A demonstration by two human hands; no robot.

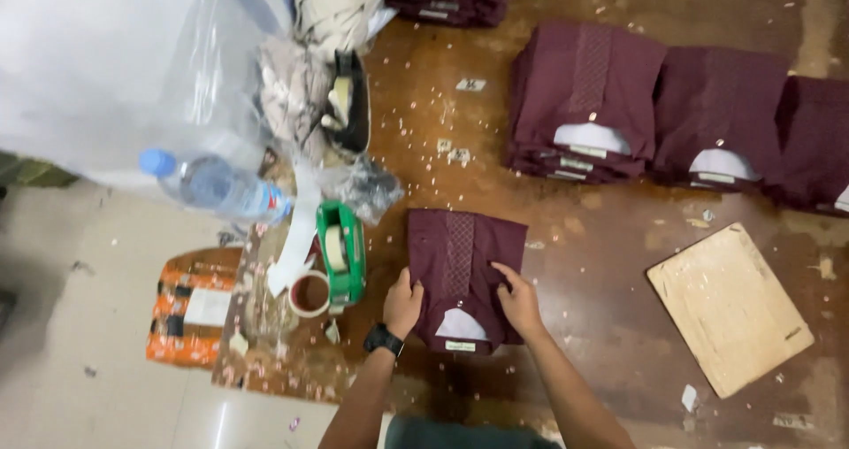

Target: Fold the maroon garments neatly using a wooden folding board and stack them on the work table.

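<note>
Both hands lie flat and open on one folded dark red shirt (pixel 462 276) in the middle of the brown desk (pixel 601 263): the left hand (pixel 402 305) presses its left edge and the right hand (pixel 517 300) its right edge. Behind it sit three piles of the same shirts (pixel 584 95), with one more pile at the top. There is one water bottle (pixel 212 186), one green tape holder (pixel 343 253) and one wooden board (pixel 730 307).
</note>
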